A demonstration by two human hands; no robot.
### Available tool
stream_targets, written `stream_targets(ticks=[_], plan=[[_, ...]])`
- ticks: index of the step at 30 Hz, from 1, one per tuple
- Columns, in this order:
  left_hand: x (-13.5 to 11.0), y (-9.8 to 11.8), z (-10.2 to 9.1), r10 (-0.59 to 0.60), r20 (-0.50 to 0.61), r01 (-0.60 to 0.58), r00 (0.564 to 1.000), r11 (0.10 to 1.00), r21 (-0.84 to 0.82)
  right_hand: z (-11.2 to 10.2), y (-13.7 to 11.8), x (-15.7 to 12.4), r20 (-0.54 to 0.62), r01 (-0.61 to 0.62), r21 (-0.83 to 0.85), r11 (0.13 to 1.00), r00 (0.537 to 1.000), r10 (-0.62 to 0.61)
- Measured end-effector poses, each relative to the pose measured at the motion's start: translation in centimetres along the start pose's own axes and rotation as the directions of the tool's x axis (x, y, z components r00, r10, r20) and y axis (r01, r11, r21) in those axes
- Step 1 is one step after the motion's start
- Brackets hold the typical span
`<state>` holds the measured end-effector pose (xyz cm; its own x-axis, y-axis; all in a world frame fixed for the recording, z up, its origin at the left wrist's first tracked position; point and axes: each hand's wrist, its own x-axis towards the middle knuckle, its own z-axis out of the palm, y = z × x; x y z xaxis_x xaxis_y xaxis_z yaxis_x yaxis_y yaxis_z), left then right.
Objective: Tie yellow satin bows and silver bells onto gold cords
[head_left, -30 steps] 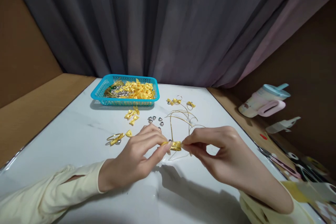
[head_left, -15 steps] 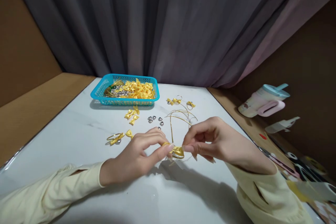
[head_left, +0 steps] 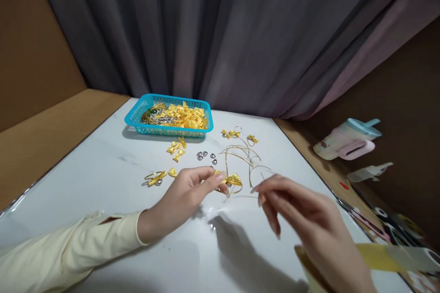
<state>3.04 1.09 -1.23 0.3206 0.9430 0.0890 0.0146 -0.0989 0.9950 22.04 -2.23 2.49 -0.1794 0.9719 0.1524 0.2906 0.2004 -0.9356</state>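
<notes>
Left hand (head_left: 182, 199) pinches a small yellow ribbon bow (head_left: 233, 179) between thumb and fingertips, just above the white worktop (head_left: 103, 183). Right hand (head_left: 302, 219) hovers just beside the bow, apart from it, fingers loosely spread and holding nothing; motion-blurred. Beyond the hands: thin gold wire loops (head_left: 240, 153), small silver beads (head_left: 206, 155), loose bows (head_left: 177, 149). Farther beyond the left hand, a turquoise basket (head_left: 137, 121) holds more bows.
</notes>
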Motion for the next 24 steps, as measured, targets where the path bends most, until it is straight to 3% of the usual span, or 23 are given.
stream_targets(ticks=[3,5,11,14,19,24], plan=[[-0.4,-0.1,0.1,0.069,-0.045,-0.064,0.997,0.993,0.101,2.3,-0.2,-2.1,-0.195,0.126,-0.124,0.984,0.969,-0.149],[-0.6,-0.2,0.2,0.121,-0.052,-0.111,0.991,0.981,0.16,3.0,-0.1,-2.3,-0.241,0.169,-0.207,0.964,0.946,-0.218],[-0.7,-0.8,0.5,0.349,-0.008,-0.333,0.937,0.9,0.281,2.0,0.0,-1.4,-0.115,0.114,-0.254,0.96,0.982,-0.147],[-0.8,-0.9,0.6,0.433,0.011,-0.413,0.901,0.852,0.32,1.1,0.1,-1.5,-0.019,0.095,-0.397,0.913,0.994,-0.112],[-0.9,-1.0,0.6,0.547,0.059,-0.529,0.835,0.768,0.36,0.7,0.1,-1.5,0.076,0.219,-0.576,0.788,0.974,-0.215],[-1.1,-1.0,0.6,0.585,0.102,-0.573,0.804,0.719,0.392,0.9,-0.3,-1.2,0.105,0.267,-0.586,0.765,0.961,-0.255]])
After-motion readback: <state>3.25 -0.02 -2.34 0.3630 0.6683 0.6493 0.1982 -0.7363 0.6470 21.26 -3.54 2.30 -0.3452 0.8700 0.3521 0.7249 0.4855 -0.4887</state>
